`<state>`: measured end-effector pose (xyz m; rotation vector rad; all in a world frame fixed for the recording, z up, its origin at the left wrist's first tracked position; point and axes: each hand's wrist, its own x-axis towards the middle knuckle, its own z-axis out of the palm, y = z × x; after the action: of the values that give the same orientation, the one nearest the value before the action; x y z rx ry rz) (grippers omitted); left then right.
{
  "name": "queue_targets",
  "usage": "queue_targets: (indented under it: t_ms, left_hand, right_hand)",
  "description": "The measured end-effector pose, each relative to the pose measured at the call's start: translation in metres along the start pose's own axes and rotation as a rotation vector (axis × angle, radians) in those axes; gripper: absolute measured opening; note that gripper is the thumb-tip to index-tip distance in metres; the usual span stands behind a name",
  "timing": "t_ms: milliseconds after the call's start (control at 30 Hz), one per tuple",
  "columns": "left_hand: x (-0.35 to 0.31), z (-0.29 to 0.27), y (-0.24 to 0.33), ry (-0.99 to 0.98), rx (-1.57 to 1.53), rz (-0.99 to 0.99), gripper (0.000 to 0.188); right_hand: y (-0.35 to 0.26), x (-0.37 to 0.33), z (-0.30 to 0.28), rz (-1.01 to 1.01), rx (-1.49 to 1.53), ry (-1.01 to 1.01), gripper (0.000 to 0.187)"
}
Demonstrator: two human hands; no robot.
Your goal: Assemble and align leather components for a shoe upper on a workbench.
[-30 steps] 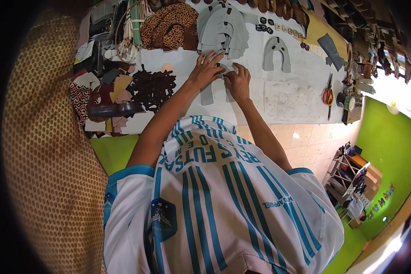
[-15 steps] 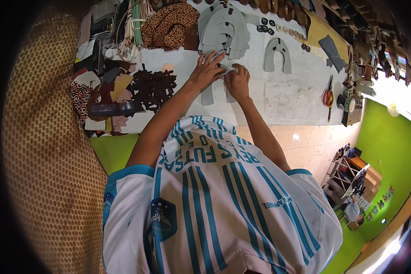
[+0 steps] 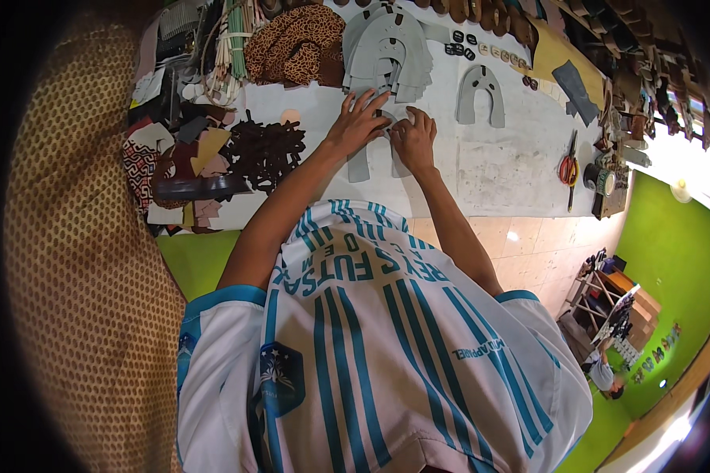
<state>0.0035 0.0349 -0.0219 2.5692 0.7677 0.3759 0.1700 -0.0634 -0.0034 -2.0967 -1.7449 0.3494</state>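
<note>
A grey horseshoe-shaped piece (image 3: 359, 167) lies on the white-covered table in front of me, its curved top mostly hidden by my hands. My left hand (image 3: 358, 126) rests on its left side, fingers spread out, the tips near the edge of the pile. Curled at the piece's right side is my right hand (image 3: 415, 143), thumb and fingertips drawn together; whatever is between them is too small to make out. A dark spot shows at the curve between the hands. Just beyond lies a pile of similar grey pieces (image 3: 359, 59) with dark tabs.
Dark brown strips (image 3: 265, 152) lie heaped left of my arm, with leopard-print material (image 3: 294, 43) behind. A single grey horseshoe piece (image 3: 480, 96) lies to the right, near small black parts (image 3: 461, 50). Scissors (image 3: 569, 171) and a tape roll (image 3: 603, 183) sit at the right end.
My right hand has shifted very slightly to the right and its fingers have changed their bend a little. My left hand stays in place. A person far right has moved slightly.
</note>
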Motion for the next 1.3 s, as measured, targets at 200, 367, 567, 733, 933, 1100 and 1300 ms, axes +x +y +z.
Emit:
queue_targets:
  t_ms: [200, 367, 567, 733, 933, 1100, 1300]
  left_hand:
    - [0.001, 0.0, -0.002, 0.013, -0.01, 0.012, 0.027]
    - [0.0, 0.001, -0.002, 0.017, -0.001, 0.009, 0.027]
    - [0.001, -0.001, -0.003, -0.022, -0.012, -0.01, 0.032]
    - [-0.001, 0.001, -0.001, 0.021, -0.007, -0.004, 0.029]
    - [-0.001, 0.001, 0.0, 0.014, 0.057, 0.006, 0.031]
    - [-0.017, 0.0, 0.005, -0.04, 0.172, 0.078, 0.04]
    - [-0.031, -0.006, 0.019, -0.13, 0.382, 0.1, 0.055]
  right_hand:
    - [0.002, 0.0, 0.003, -0.047, -0.043, 0.04, 0.015]
    - [0.001, 0.004, 0.004, -0.062, -0.051, 0.037, 0.014]
    - [0.0, 0.007, 0.003, -0.043, -0.012, 0.043, 0.012]
    - [-0.003, 0.005, 0.005, -0.032, -0.012, 0.065, 0.012]
    - [-0.002, 0.006, 0.003, -0.006, 0.012, 0.074, 0.016]
    - [-0.001, -0.002, 0.006, 0.035, 0.119, 0.094, 0.032]
    - [-0.007, -0.022, 0.007, 0.026, 0.06, 0.114, 0.041]
